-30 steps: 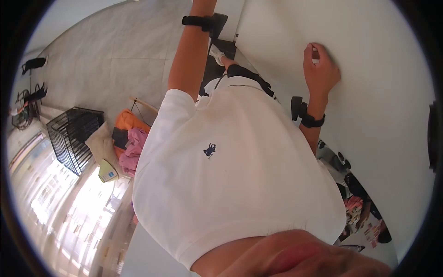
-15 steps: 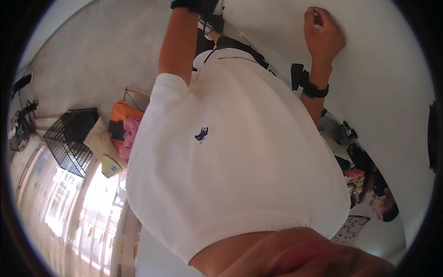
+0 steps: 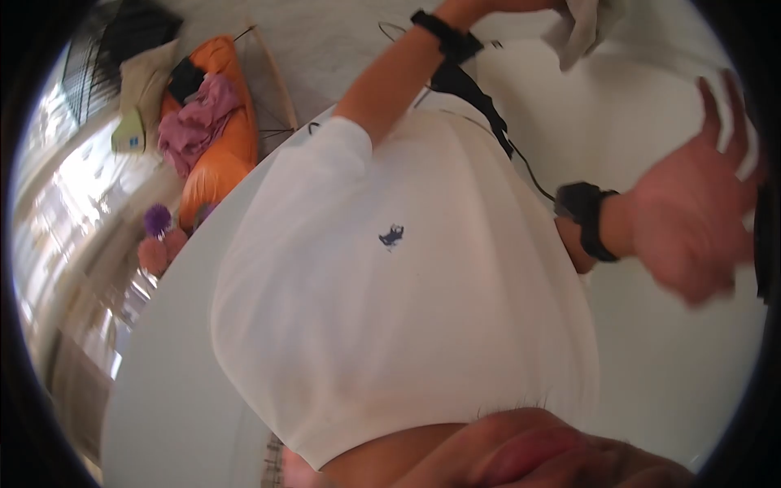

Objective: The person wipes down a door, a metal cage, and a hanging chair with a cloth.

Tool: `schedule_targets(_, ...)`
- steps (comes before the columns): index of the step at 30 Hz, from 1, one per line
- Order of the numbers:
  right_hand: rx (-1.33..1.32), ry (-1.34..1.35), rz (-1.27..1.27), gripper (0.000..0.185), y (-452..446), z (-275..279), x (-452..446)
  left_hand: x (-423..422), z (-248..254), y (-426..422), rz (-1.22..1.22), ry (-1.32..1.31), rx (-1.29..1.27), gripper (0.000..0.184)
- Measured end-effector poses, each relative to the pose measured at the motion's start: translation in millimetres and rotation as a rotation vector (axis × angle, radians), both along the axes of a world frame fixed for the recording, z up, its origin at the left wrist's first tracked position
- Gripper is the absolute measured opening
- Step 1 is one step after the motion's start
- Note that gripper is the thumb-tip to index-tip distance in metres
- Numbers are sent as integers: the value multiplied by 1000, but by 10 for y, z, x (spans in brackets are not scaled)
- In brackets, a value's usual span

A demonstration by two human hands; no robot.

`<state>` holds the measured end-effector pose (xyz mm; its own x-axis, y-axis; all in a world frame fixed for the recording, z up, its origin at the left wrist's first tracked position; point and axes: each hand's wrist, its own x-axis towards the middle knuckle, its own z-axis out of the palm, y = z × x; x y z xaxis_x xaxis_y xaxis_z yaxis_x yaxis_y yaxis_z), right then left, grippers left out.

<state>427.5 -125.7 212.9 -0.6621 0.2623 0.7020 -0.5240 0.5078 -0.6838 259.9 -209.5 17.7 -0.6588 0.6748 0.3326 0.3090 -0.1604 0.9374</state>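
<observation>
White shirt [image 3: 423,309]: nearest and central, soft smooth knit with shallow folds and a small dark embroidered emblem [image 3: 391,237].
Pale surface [image 3: 667,358]: plain and smooth, reaching away on the right beneath the hands.
Right hand [image 3: 691,215]: spread, blurred, gripping nothing visible; its slim fingers point far, near the right edge of view.
Right wristband [image 3: 599,224]: black strap with a blocky dark module on its left side.
Cable [image 3: 533,169]: thin, black, curving from the waist towards that module.
Left wristband [image 3: 446,37]: black, wrapped round the forearm well to the left.
Left hand [image 3: 533,4]: at the far edge, mostly cut off, meeting the cloth; I cannot tell how its fingers close.
Grey-beige cloth [image 3: 582,32]: at the far edge, right of centre, beside the left hand; limp, matt and folded. The visible piece runs lengthwise from far to near, narrowing to a tip that points near and slightly left; its full length is cut off.
Pompom [image 3: 157,219]: left, purple, round and fuzzy.
Orange item [image 3: 218,180]: left, bulging, slightly shiny, elongated from near to far.
Pink fabric [image 3: 195,126]: crumpled upon the orange.
Cushion [image 3: 146,77]: far left, beige, soft-edged.
Cage [image 3: 85,69]: farthest left, black wire grid.
</observation>
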Motion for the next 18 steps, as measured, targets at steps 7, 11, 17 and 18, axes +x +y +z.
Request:
schedule_targets(7,-134,97,395,73,-159,55,-1177,-275,348,-1646,775,-52,-32,40)
schedule_targets(11,-202,114,568,71,-235,45,-1588,203,294,-2998,1455,117,-48,43)
schedule_targets(17,-250,94,786,68,-375,-39,-2176,1748,740,-4453,2311,645,-185,49)
schedule_targets(18,-250,83,812,67,-398,-48,-2252,1986,910,-4514,2373,769,-210,50)
